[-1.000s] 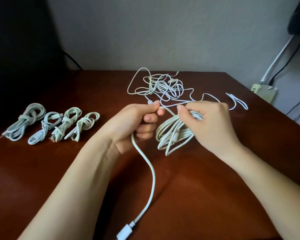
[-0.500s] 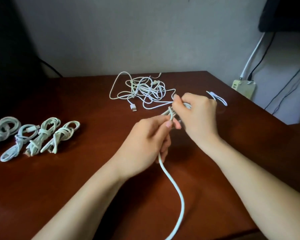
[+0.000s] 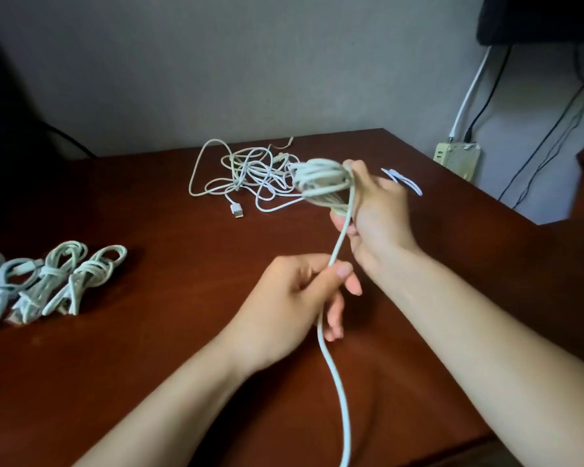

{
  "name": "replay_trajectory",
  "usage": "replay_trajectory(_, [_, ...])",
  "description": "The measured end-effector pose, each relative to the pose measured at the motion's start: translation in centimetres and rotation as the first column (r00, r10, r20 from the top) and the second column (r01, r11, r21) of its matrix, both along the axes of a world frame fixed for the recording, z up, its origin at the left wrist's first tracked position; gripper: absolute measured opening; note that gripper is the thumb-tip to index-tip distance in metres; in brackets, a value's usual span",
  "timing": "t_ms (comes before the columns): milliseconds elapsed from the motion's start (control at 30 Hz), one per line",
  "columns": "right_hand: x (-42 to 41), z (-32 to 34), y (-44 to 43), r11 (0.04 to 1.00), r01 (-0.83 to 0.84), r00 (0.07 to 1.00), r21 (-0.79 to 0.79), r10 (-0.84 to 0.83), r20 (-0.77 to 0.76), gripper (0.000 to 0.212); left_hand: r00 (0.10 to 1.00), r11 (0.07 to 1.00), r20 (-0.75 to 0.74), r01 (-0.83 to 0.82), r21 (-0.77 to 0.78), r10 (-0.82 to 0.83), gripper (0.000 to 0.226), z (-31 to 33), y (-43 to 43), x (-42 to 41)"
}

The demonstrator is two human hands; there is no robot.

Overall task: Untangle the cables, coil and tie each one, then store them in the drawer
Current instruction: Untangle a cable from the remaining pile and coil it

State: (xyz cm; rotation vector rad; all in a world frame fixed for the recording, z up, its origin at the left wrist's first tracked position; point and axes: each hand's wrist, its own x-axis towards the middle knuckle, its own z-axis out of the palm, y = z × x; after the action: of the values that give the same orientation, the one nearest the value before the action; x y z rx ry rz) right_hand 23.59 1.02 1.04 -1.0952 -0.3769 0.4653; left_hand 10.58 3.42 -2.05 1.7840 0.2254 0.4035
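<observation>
The white cable (image 3: 335,382) rises from the bottom edge over the brown table (image 3: 149,348) to the left hand (image 3: 297,298), which pinches it between thumb and forefinger, the other fingers loosely curled. From there it runs taut up to its coil (image 3: 321,180), held above the table in the right hand (image 3: 376,210), whose fingers are wrapped round the loops. At the far left lie four tied bundles (image 3: 78,281), side by side. Beyond the hands a tangle of white cables (image 3: 246,173) rests near the wall, a USB plug (image 3: 237,210) at its front; the coil covers its right edge. A small looped cable (image 3: 406,181) shows behind the right hand.
</observation>
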Motion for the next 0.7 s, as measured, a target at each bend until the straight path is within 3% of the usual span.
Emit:
replay_trajectory(100, [0.0,0.7,-0.3,0.992,-0.126,0.978,-0.010,0.122,-0.170,0.037,0.997,0.952,-0.038,0.058,-0.301,-0.073,0.035,0.4,0.7,-0.2])
replay_trajectory(267, [0.0,1.5,-0.9,0.965,-0.257,0.922,0.047,0.259,-0.286,0.039,0.996,0.860,-0.035,-0.093,-0.502,0.087,0.039,0.9,2.7,-0.5])
replay_trajectory(533, [-0.9,1.1,-1.5,0.820,-0.560,0.828,-0.121,0.556,-0.068,0.040,0.985,0.704,-0.131,-0.169,-0.690,0.109,0.034,2.0,5.5,-1.7])
replay_trajectory(700, [-1.5,0.9,-1.8,0.724,-0.605,0.747,-0.332,0.660,0.079,0.038,0.979,0.636,-0.132,-0.202,-0.745,0.156,0.034,2.6,7.2,-2.9])
